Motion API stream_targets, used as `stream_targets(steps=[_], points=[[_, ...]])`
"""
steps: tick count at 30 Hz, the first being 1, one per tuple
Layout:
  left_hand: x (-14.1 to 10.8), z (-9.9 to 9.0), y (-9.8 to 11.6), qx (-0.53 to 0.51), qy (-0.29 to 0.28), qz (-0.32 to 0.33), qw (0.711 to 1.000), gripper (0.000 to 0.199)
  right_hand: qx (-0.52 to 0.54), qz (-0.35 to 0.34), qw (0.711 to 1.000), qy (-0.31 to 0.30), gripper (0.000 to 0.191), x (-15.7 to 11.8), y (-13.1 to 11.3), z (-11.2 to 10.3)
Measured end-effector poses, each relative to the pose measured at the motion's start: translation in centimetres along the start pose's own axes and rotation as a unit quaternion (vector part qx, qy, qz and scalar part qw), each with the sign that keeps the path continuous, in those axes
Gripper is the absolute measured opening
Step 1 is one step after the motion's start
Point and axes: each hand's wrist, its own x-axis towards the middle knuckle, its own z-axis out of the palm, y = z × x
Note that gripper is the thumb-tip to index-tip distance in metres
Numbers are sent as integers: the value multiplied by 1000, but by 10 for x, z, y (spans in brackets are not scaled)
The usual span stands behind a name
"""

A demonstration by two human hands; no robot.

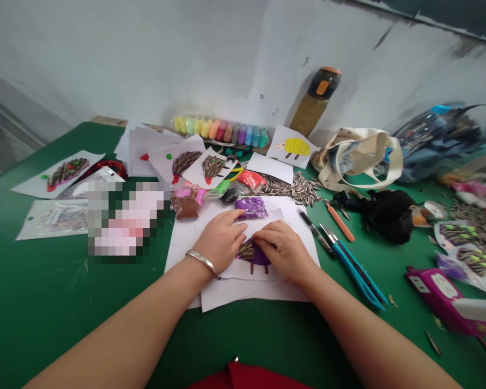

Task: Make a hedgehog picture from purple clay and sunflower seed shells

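On a sheet of white paper (227, 273) lies a hedgehog figure with a purple clay body (262, 256), brown legs and striped sunflower seeds (246, 250) set over its left part. My left hand (221, 240), a silver bangle at its wrist, rests on the paper at the figure's left, fingers stretched out. The fingertips of my right hand (283, 249) are pinched together at the top of the purple body; anything between them is too small to make out. Just beyond both hands sits a packet of purple clay (251, 207).
Loose sunflower seeds (295, 188) are heaped behind the paper. At right lie a pen (316, 232), blue tweezers (358, 273), an orange tool (340, 221) and a magenta device (445, 302). Finished hedgehog pictures (68, 173), clay packets (222, 131) and a bottle (314, 102) stand farther back.
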Motion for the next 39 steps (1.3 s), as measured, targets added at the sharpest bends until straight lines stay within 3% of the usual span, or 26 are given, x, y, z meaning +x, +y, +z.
stream_targets(steps=[22,30,39], points=[[0,-1,1,3,-3,-5,1000,25,-1,-22,1000,-21,25,-1,2,2],[0,-3,1,-12,-6,-14,1000,28,-13,-15,997,70,25,-8,10,-13],[1,-2,-1,-9,-5,-16,1000,29,-57,49,993,95,25,-3,28,-36]])
